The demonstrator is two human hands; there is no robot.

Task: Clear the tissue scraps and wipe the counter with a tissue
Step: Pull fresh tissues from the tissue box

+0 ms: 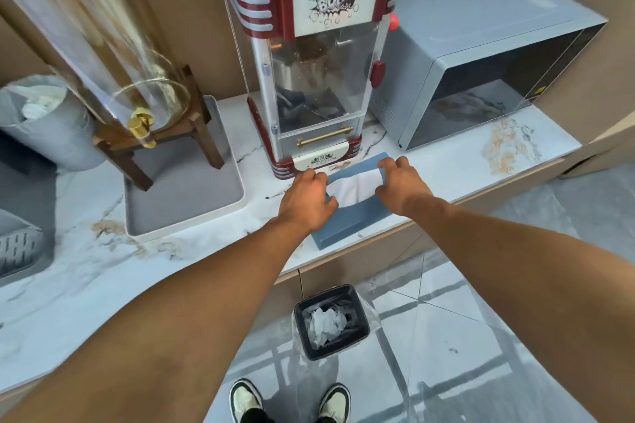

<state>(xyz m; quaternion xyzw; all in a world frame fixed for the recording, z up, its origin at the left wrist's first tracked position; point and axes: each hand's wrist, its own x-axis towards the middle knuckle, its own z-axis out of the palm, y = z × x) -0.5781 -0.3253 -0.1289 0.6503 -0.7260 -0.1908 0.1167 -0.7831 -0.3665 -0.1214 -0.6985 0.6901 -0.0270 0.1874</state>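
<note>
Both hands work the blue tissue box (357, 213) at the worktop (86, 271) edge — left hand (307, 197) braces it, fingers curled, while right hand (400, 182) pinches the white tissue (354, 187), likely for wiping; scraps (326, 321) fill the bin (302, 316) below.

Tissue box (357, 216) before popcorn machine (316, 55), microwave (481, 55) right, bin (331, 321) on floor below counter (86, 268)

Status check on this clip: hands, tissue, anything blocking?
Left hand and right hand both on the blue tissue box, pinching the white tissue. Crumpled scraps already in the floor bin. Popcorn machine close behind.
</note>
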